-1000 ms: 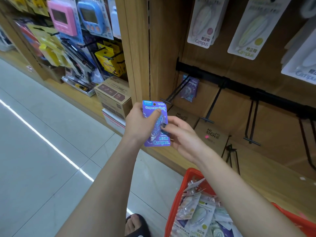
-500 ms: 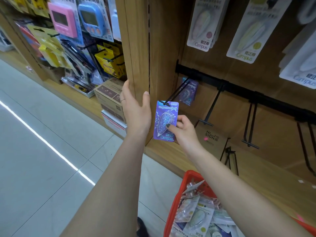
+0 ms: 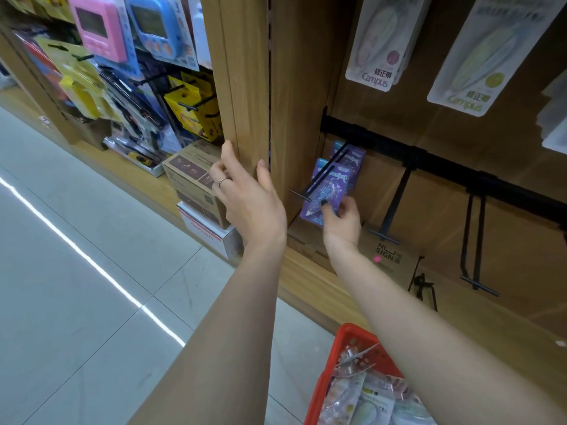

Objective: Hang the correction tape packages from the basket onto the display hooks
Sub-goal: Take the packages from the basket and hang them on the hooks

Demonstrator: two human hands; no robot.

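Note:
A purple correction tape package point(image 3: 325, 191) hangs on the leftmost black display hook point(image 3: 319, 179), partway along it. My right hand point(image 3: 342, 222) pinches its lower edge. Behind it on the same hook hangs another purple package point(image 3: 352, 157). My left hand point(image 3: 248, 197) rests with straight fingers against the wooden upright post point(image 3: 245, 87). The red basket point(image 3: 346, 342) sits at the bottom, holding several wrapped correction tape packages point(image 3: 368, 400).
More bare black hooks point(image 3: 389, 216) stick out from the black rail point(image 3: 445, 167) to the right. White Campus packages point(image 3: 380, 41) hang above. Cardboard boxes point(image 3: 193, 182) sit on the low shelf at left, with timers and yellow packs above them. Tiled floor lies at left.
My right hand slid the purple package from the hook's tip further onto the hook. My left hand let go of it and moved up against the wooden post.

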